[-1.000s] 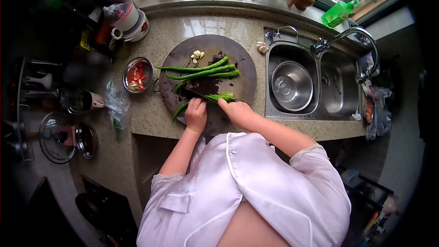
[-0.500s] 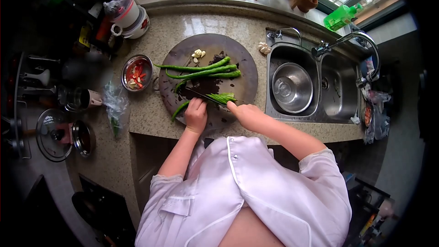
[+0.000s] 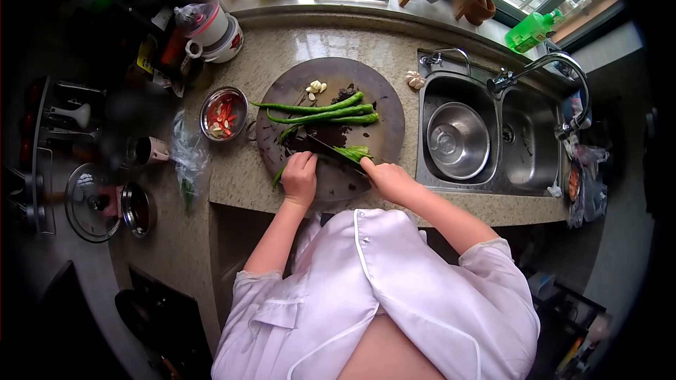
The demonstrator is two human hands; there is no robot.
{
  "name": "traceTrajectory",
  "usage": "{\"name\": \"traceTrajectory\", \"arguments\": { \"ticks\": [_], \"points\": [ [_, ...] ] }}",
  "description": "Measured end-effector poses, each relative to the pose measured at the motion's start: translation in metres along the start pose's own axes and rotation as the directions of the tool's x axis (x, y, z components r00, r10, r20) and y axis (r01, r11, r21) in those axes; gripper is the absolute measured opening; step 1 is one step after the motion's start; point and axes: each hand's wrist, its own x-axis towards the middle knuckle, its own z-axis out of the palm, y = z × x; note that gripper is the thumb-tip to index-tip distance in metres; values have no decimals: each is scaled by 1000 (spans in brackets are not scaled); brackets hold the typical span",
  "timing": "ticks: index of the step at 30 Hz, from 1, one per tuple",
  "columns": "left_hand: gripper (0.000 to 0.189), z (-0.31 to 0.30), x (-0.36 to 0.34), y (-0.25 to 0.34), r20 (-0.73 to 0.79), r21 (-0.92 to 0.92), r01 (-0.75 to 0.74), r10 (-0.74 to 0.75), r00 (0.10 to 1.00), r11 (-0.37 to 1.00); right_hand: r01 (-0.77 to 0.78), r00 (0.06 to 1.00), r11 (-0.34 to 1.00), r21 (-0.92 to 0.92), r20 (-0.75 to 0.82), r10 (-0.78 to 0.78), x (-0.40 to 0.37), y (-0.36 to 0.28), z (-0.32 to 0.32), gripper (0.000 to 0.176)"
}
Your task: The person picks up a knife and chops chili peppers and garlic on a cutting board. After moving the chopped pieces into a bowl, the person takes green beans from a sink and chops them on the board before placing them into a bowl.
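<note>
On a round dark cutting board (image 3: 384,144), my left hand (image 3: 299,179) is closed over a green chili pepper (image 3: 277,177), whose end shows left of the fingers. My right hand (image 3: 389,181) grips a kitchen knife (image 3: 332,149) by its handle, mostly hidden in the fist. The dark blade slants up and left over the board, its edge hard to make out. Cut green pepper pieces (image 3: 352,152) lie against the blade's far side. Farther back are several whole long green chili peppers (image 3: 331,114), with peeled garlic cloves (image 3: 315,89) behind them.
Left of the board stands a metal bowl (image 3: 224,114) with red pepper pieces and garlic. A plastic bag (image 3: 189,151) lies beyond it. On the right, a double sink (image 3: 494,137) holds a steel basin (image 3: 458,142); a garlic bulb (image 3: 415,80) rests by its edge.
The camera view has shifted slightly, so everything appears farther right and lower. Against the board, my left hand has slid a little left. The knife blade has moved right, away from the left fingers.
</note>
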Motion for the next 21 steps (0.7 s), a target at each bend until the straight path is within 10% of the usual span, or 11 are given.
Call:
{"name": "traceTrajectory", "arguments": {
  "ticks": [21],
  "points": [
    [20, 12, -14, -4, 13, -21, -21, 21, 1000, 1000, 72, 997, 994, -88, -14, -74, 22, -29, 6, 22]
  ]
}}
